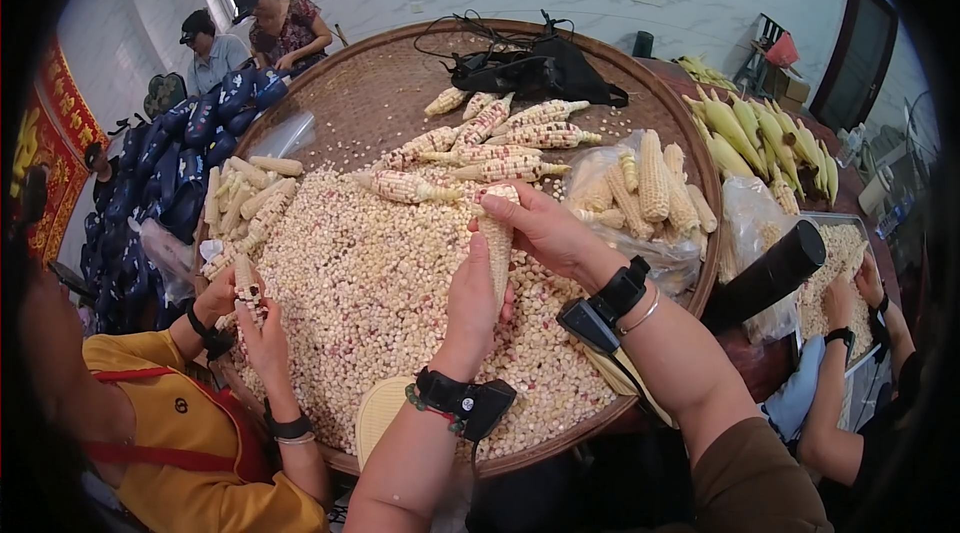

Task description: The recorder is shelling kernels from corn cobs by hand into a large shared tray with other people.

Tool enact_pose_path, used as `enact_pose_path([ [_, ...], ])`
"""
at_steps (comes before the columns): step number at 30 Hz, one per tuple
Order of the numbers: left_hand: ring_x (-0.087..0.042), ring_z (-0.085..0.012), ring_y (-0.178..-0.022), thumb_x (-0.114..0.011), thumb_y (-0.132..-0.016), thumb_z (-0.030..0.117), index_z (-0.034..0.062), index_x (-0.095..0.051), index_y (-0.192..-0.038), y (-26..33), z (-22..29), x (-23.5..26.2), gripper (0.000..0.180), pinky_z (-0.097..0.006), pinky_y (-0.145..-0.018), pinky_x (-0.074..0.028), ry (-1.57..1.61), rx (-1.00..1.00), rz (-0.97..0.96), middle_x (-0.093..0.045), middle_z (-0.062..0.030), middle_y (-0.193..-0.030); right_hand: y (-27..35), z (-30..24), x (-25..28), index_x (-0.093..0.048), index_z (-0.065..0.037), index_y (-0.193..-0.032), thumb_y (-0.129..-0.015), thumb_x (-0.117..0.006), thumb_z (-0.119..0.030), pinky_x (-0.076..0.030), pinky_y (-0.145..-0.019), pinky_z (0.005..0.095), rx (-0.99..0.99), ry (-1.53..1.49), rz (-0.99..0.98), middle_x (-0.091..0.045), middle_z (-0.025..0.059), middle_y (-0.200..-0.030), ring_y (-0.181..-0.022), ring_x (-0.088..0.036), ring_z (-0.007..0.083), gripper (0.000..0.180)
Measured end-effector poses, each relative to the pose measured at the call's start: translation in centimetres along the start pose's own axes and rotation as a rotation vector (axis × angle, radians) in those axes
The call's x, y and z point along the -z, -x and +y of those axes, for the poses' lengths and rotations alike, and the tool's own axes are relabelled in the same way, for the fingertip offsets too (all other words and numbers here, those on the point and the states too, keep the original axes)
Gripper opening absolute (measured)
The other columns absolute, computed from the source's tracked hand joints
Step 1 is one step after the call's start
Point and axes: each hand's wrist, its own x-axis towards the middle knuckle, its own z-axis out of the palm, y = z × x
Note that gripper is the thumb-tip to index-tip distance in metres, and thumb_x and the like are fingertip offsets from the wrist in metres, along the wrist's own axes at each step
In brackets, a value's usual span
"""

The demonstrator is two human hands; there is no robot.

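Over a broad round woven tray, both my hands are closed around one upright corn cob. My left hand wraps its lower part, the thumb lying along the side. Higher up, my right hand grips near the top, its thumb pressed by the upper end, where some reddish kernels show. Much of the cob is pale, and fingers hide part of it. Beneath my hands spreads a thick layer of loose kernels, cream with some reddish ones. Just beyond lie several speckled corn ears.
Stripped cobs pile at the tray's left; a plastic bag of cobs sits right. A black pouch lies at the back. Beyond the rim are a black cylinder and husked-leaf corn. Co-workers' hands work on both sides.
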Motion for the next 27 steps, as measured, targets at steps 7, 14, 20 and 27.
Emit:
enact_pose_path([
  [7,-0.041,-0.0104,-0.041,-0.029,-0.098,0.061,0.0058,-0.055,-0.091,-0.1,0.0,0.1,0.061,-0.024,-0.037,-0.033,0.048,0.052,-0.004,-0.048,-0.0009,-0.056,0.1,0.1,0.3,-0.048,-0.007,-0.128,-0.094,-0.063,-0.025,-0.048,-0.081,0.0275,0.051,0.086,-0.008,-0.059,0.0007,-0.106,-0.094,-0.056,0.0088,0.041],
  [14,-0.041,-0.0103,-0.041,-0.029,-0.098,0.061,0.0063,-0.054,-0.091,-0.2,-0.1,0.1,0.06,-0.024,-0.037,-0.033,0.054,0.013,-0.028,-0.047,-0.0013,-0.055,0.3,-0.2,0.1,-0.049,-0.006,-0.126,-0.093,-0.065,-0.022,-0.048,-0.078,0.025,0.098,0.106,-0.02,-0.059,0.0004,-0.104,-0.092,-0.055,0.0076,0.04],
  [20,-0.041,-0.0107,-0.04,-0.028,-0.099,0.06,0.0065,-0.054,-0.091,-0.3,-0.2,0.1,0.059,-0.024,-0.037,-0.033,0.1,0.046,-0.051,-0.048,-0.0019,-0.055,-0.2,0.6,0.5,-0.046,-0.005,-0.13,-0.09,-0.068,-0.016,-0.048,-0.084,0.0265,0.226,0.2,-0.068,-0.06,0.0028,-0.11,-0.097,-0.056,0.0097,0.048],
  [27,-0.041,-0.0118,-0.039,-0.028,-0.1,0.058,0.0077,-0.053,-0.093,0.0,0.0,0.3,0.056,-0.025,-0.035,-0.032,0.202,0.056,-0.078,-0.048,-0.0028,-0.055,0.9,-0.9,-0.7,-0.045,-0.004,-0.13,-0.09,-0.069,-0.019,-0.047,-0.088,0.0295,0.141,0.125,-0.084,-0.059,0.0042,-0.112,-0.101,-0.056,0.0117,0.049],
])
